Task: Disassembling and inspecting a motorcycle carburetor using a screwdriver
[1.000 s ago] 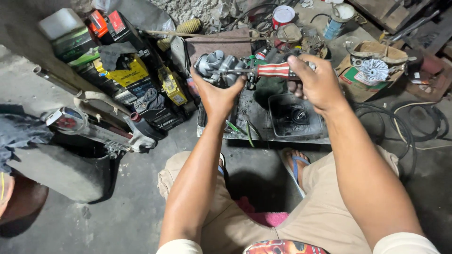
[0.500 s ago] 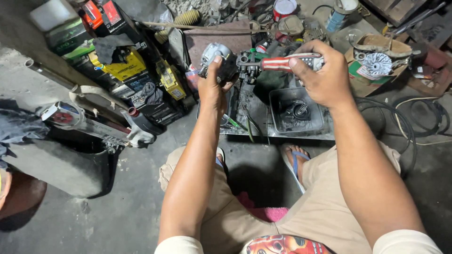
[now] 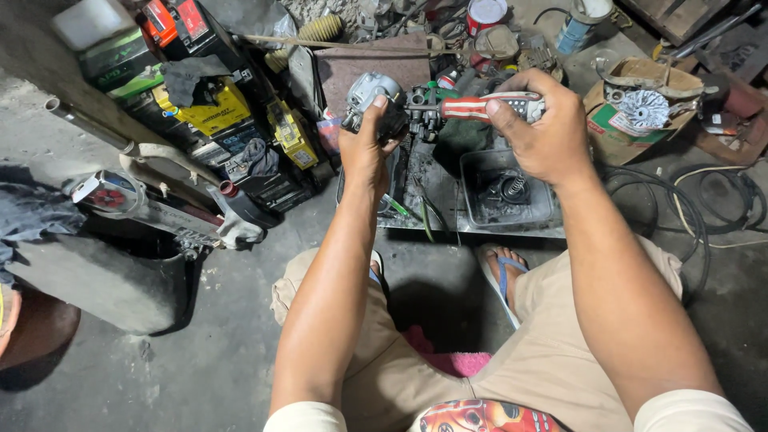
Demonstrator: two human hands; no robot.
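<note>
Our left hand clamps grey engine part above metal tray, far centre. Right hand grips screwdriver, tip at part. Risk: tip slips off greasy metal, jabs left fingers.

Grey metal engine part: lower half covered by the left hand, its join with the tool not discernible; red-and-white tool handle: rear end wrapped inside the right hand, working tip lost among dark metal pieces. Tray: contents beyond one coiled spring too grimy to identify; red can and wooden boards cut by top edge; dark cloth cut at left edge.
</note>
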